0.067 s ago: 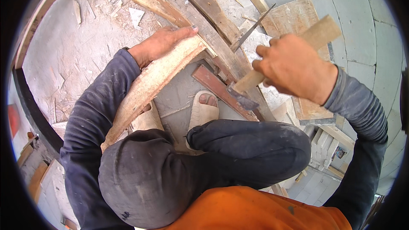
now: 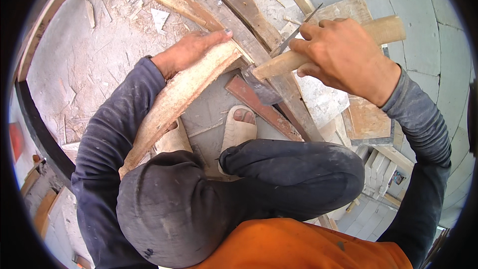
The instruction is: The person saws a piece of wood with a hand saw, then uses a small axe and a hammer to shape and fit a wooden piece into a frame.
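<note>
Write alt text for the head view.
A crouching person grips a wooden-handled tool in the right hand over a beam; the left hand holds a board, one end at the beam. Wood scraps litter the floor.

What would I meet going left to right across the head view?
Black strip, pale wood splinter, left hand, tool's metal head, right hand.

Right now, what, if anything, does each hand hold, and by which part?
The right hand holds a dark-headed tool midway along its wooden handle. The left hand rests on the pale board near its upper end; whether it holds is unclear.
</note>
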A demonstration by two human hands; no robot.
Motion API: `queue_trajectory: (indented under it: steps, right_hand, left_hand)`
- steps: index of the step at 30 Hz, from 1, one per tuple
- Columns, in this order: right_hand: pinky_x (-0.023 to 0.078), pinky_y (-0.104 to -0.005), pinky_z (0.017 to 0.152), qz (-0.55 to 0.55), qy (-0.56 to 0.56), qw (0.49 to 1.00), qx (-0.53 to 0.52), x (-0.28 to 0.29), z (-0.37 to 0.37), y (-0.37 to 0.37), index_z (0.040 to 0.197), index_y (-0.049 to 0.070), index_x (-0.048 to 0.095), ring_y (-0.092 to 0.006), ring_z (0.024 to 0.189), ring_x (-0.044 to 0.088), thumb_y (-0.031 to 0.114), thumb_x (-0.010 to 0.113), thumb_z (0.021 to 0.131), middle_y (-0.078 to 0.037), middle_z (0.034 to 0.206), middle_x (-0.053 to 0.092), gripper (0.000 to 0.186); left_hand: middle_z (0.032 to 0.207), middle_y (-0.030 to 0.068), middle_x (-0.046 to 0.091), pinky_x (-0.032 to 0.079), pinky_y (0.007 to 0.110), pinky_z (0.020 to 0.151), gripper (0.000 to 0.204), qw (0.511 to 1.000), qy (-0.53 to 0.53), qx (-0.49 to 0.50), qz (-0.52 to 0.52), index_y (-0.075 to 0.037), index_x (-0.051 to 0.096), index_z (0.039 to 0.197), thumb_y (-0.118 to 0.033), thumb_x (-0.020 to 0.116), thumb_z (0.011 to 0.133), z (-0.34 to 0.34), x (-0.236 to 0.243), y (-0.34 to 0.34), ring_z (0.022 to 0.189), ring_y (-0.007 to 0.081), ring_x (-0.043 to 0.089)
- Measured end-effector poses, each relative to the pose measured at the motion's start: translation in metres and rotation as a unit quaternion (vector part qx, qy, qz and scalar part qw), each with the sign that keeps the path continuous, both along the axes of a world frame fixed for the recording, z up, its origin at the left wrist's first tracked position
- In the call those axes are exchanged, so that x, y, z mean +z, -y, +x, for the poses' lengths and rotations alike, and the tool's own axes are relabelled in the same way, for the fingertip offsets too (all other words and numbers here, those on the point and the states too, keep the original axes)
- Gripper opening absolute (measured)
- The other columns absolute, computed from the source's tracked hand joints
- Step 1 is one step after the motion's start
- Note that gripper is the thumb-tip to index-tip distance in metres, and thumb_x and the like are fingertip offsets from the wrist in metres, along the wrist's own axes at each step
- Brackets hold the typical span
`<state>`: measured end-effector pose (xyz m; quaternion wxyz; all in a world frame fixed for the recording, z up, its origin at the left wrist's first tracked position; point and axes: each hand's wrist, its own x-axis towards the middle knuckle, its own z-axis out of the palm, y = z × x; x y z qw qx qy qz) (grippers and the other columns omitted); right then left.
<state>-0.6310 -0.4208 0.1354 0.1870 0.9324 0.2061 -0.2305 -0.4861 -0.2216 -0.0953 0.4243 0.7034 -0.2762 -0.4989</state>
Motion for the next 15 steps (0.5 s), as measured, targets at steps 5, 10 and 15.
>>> queue_trajectory:
  steps: [5, 10, 15]
  right_hand:
    - [0.054, -0.0462, 0.072, 0.075, -0.082, 0.986, -0.122, 0.004, -0.007, 0.006, 0.108, 0.005, 0.068, -0.0341, 0.077, 0.07, 0.041, 0.071, 0.094, -0.014, 0.084, 0.069, 0.039]
    - [0.048, -0.0378, 0.056, 0.213, -0.189, 0.876, -0.389, 0.001, -0.023, 0.027, 0.109, 0.01, 0.059, -0.0201, 0.059, 0.062, 0.068, 0.045, 0.104, -0.007, 0.067, 0.059, 0.06]
    - [0.052, -0.0265, 0.049, 0.333, -0.171, 0.8, -0.47, -0.009, 0.011, 0.021, 0.108, 0.008, 0.06, -0.0103, 0.053, 0.058, 0.067, 0.041, 0.106, -0.002, 0.069, 0.059, 0.063]
  left_hand:
    - [0.117, 0.0226, 0.07, 0.052, 0.034, 0.101, 0.087, 0.981, -0.186, 0.037, -0.032, 0.009, 0.061, 0.133, -0.069, 0.061, 0.094, 0.0, -0.002, -0.007, 0.119, 0.028, 0.066]
    - [0.122, 0.0161, 0.068, 0.049, 0.029, 0.098, 0.07, 0.982, -0.146, -0.099, -0.072, 0.006, 0.059, 0.137, -0.035, 0.075, 0.082, 0.012, 0.008, -0.02, 0.11, 0.019, 0.064]
    - [0.118, 0.0146, 0.068, 0.047, 0.031, 0.097, 0.059, 0.974, -0.212, -0.029, -0.079, 0.006, 0.069, 0.124, -0.036, 0.076, 0.082, 0.006, -0.012, -0.025, 0.107, 0.0219, 0.061]
